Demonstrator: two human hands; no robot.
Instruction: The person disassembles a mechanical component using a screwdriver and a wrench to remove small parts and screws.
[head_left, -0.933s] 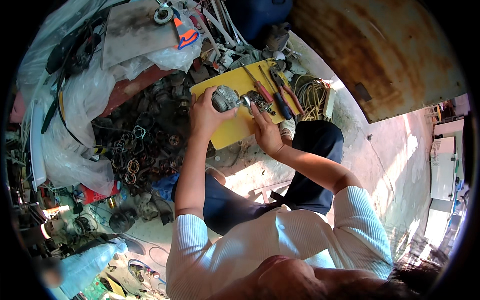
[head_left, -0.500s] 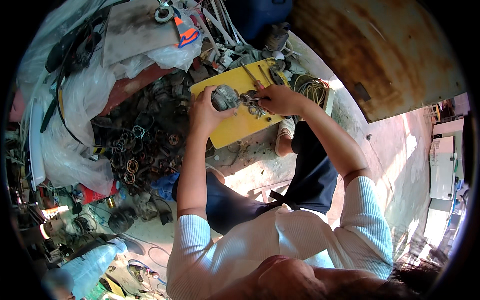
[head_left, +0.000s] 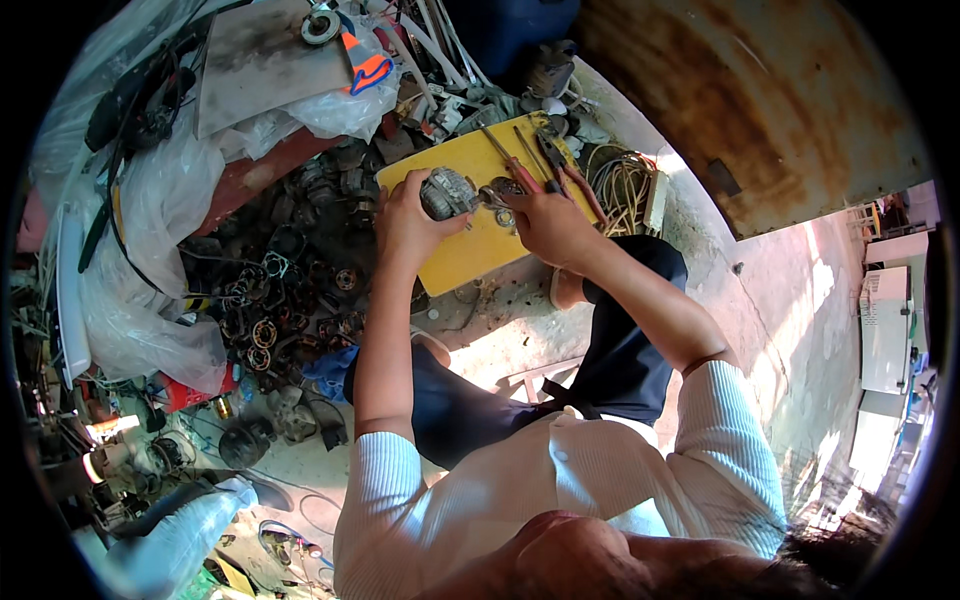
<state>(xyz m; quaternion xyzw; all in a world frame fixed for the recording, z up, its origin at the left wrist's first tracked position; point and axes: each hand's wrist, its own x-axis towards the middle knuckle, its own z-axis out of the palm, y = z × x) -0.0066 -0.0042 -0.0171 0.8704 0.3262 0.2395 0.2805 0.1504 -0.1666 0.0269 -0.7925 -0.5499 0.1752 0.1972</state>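
My left hand [head_left: 405, 220] is wrapped around a round, ribbed grey metal motor part [head_left: 447, 194], raised over a yellow board [head_left: 465, 258]. At its right end, my right hand [head_left: 550, 225] has its fingers closed by some small shiny metal pieces [head_left: 500, 192]. What those fingers pinch is mostly hidden. Just beyond the right hand lie a screwdriver [head_left: 522, 174] with a red handle and pliers [head_left: 575, 180] with red grips, both on the board. A second thin tool [head_left: 530, 146] lies between them.
Left of the board is a heap of dark metal parts [head_left: 290, 270] beside clear plastic sheeting [head_left: 150, 310]. Coiled cable [head_left: 620, 185] sits at the board's right. A rusty panel [head_left: 760, 100] rises at far right. Another person's light-blue-clad leg [head_left: 185, 530] shows at lower left.
My right hand has shifted slightly nearer to me, uncovering the pliers and more of the screwdriver's handle. The left hand still holds the motor part in about the same place.
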